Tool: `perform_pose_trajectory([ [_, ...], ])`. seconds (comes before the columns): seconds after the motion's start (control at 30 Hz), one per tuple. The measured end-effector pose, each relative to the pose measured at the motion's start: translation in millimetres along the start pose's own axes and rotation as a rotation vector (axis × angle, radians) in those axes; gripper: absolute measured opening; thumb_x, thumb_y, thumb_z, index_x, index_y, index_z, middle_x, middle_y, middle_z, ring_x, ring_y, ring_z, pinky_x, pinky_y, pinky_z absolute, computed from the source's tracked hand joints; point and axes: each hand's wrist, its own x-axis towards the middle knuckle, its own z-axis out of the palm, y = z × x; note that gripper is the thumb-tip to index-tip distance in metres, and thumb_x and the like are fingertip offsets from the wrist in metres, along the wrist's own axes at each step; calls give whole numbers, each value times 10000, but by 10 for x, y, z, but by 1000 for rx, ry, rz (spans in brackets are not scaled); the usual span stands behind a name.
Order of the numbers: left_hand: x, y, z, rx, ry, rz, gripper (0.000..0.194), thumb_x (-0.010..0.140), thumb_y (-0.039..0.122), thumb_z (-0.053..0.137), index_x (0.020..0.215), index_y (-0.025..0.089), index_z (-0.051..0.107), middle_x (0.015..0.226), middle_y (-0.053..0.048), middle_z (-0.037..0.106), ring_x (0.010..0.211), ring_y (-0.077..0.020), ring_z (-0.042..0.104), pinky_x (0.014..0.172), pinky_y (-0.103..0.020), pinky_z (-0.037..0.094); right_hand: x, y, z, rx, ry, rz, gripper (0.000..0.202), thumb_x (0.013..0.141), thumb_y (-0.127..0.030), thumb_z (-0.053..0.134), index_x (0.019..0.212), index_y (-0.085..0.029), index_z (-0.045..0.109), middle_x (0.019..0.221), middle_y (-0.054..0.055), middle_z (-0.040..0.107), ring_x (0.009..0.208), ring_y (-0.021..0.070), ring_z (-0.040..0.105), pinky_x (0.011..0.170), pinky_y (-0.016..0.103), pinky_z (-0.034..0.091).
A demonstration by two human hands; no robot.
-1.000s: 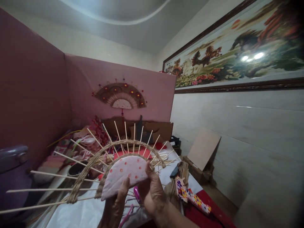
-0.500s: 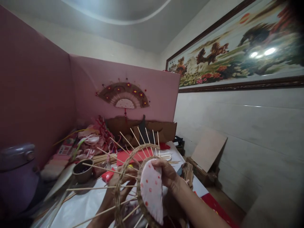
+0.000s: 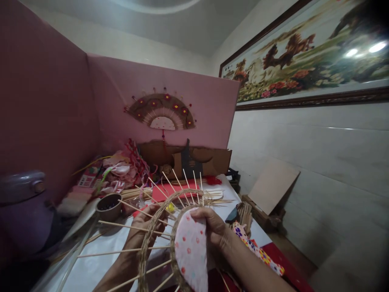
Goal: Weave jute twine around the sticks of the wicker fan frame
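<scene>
A half-made fan [image 3: 191,251] is held up in front of me, turned on its side. It has a white half-round base with red dots, and thin wooden sticks spread from it. Two bands of twisted twine [image 3: 146,239] run across the sticks. My right hand [image 3: 214,227] grips the straight side of the base, thumb on the front face. My left hand [image 3: 139,227] is behind the sticks, its fingers closed at the outer twine band; sticks partly hide them.
A finished fan [image 3: 165,111] hangs on the pink panel. A brown bowl [image 3: 108,213], bundled sticks [image 3: 133,194], red paper [image 3: 159,192] and a heap of ribbons [image 3: 118,166] lie behind the hands. Flower-patterned cloth [image 3: 258,249] is at right.
The view has tilted down and turned slightly left. My left hand has moved up and outward to the outer twine band. My right hand keeps its grip on the base.
</scene>
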Motion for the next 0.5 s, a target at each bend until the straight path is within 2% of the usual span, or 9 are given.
perform_pose_trajectory([
  [0.1,22,-10,-24,62,26,4,200,513,152,753,662,146,619,507,31,605,388,-60,483,370,-153,340,7,35,-14,27,82,-39,105,592,-65,586,690,-89,612,560,47,666,493,143,600,588,256,455],
  [0.17,29,-12,-15,110,36,20,176,526,162,753,650,136,631,479,31,601,346,-44,438,342,-148,294,9,61,-18,54,126,-55,26,631,-116,612,650,-113,595,542,32,663,491,140,606,609,263,465],
  [0.23,23,-13,15,154,49,54,161,525,171,758,628,128,641,492,15,624,372,-54,470,365,-152,326,3,83,-9,91,206,-62,100,680,-193,629,626,-122,583,529,34,662,485,146,613,628,282,477],
  [0.33,-12,-15,75,185,64,104,157,516,175,765,604,130,644,574,-19,675,537,-108,591,521,-178,441,-15,105,27,142,322,-69,183,719,-268,638,618,-128,577,523,43,663,469,165,619,637,324,494],
  [0.43,-49,-20,111,199,44,106,159,523,190,762,605,138,636,584,-20,675,582,-148,624,587,-229,480,-31,113,58,160,308,-72,209,731,-295,638,618,-130,580,529,49,667,470,171,623,647,341,502],
  [0.5,-58,-26,112,196,32,96,163,533,222,756,599,148,626,504,13,629,458,-129,578,475,-222,456,-38,110,66,175,280,-74,219,738,-290,634,603,-127,579,514,47,660,453,161,615,661,341,505],
])
